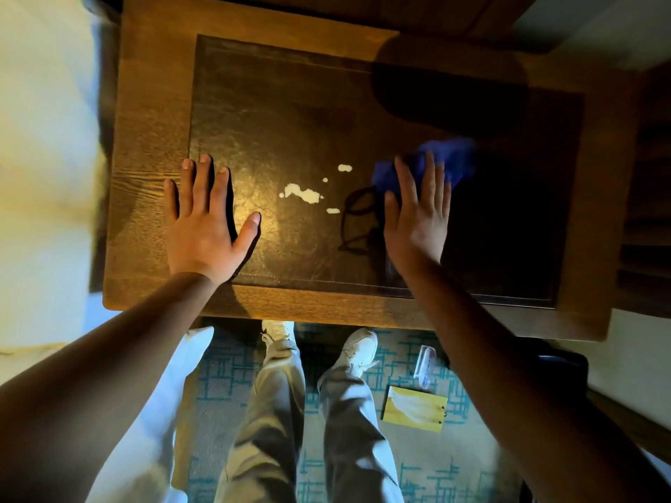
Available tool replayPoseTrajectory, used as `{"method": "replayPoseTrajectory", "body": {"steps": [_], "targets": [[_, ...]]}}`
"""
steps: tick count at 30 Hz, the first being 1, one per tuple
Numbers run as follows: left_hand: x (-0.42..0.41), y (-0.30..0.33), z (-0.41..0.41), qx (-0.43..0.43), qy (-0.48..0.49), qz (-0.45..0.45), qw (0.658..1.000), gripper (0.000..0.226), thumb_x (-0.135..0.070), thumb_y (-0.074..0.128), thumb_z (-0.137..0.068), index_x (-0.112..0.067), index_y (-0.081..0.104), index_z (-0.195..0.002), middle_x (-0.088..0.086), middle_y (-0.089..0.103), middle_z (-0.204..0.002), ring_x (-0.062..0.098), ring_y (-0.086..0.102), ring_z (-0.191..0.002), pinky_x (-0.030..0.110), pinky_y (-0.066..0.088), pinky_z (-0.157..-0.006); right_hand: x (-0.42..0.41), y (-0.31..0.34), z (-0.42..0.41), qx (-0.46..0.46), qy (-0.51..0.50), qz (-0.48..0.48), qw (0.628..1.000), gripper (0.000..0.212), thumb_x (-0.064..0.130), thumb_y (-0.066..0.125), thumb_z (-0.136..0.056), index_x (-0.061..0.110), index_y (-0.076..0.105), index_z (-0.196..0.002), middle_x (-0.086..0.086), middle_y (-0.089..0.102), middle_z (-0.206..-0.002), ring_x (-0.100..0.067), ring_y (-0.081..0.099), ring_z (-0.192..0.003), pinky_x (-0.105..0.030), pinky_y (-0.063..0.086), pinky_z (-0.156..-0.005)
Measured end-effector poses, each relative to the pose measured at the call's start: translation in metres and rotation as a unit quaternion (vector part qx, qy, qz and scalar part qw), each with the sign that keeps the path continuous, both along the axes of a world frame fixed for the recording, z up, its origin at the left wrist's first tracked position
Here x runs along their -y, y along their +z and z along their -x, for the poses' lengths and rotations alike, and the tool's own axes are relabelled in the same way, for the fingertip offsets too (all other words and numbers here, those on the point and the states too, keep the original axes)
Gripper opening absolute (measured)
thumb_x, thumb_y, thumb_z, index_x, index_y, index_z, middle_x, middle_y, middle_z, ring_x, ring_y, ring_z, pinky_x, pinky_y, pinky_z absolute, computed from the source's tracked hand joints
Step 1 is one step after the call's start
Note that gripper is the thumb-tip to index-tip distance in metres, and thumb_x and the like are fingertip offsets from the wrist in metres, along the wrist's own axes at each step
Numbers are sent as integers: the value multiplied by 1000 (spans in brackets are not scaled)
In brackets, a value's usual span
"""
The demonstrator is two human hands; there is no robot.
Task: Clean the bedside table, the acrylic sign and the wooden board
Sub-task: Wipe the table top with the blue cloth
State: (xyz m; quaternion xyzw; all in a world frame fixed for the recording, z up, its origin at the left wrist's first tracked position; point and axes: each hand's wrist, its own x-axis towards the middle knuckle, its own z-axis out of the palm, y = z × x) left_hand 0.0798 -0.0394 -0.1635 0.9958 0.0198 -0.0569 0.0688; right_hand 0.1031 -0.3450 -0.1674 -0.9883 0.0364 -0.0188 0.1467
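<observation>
Bedside table (145, 147), seen from above: a wooden frame around a dark, glossy leather-like inset (290, 114) that mirrors bright patches of light and the faint outline of spectacles; pale bedding (40, 157) borders it on one side, a dark slatted panel (650, 219) on the other. Floor: teal-patterned carpet (225, 368), the person's light trousers and white shoes below the table's near edge; the wooden board (414, 408) lies flat on the carpet, and the acrylic sign (425, 366) lies just beyond it, nearer the table. Left hand (207, 226): fingers spread and straight, palm flat on the inset near its corner, grasping nothing. Right hand (417, 216): fingers extended, pressing down on a crumpled blue cloth (446, 163), which is blurred and protrudes beyond the fingertips onto the shadowed part of the inset.
</observation>
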Motion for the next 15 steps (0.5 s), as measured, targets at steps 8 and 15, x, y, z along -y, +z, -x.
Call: {"method": "replayPoseTrajectory", "body": {"steps": [8,15], "targets": [[-2,-1,0,0,4,11,1000,76,-60,37,-99,-14,24,-157,12,13,-169,32,5,-157,56,8,-126,-17,11,60,-2,16,-65,998,38,23,59,-96,19,63,-134,-15,42,-157,-36,34,-148,-52,29,-120],[-1,-1,1,-1,1,25,1000,75,-58,39,-99,-12,24,-157,14,14,-169,34,6,-157,55,5,-126,15,44,67,-27,5,-86,996,33,14,59,-82,19,73,-112,-16,61,-131,-38,56,-115,-42,47,-92]]}}
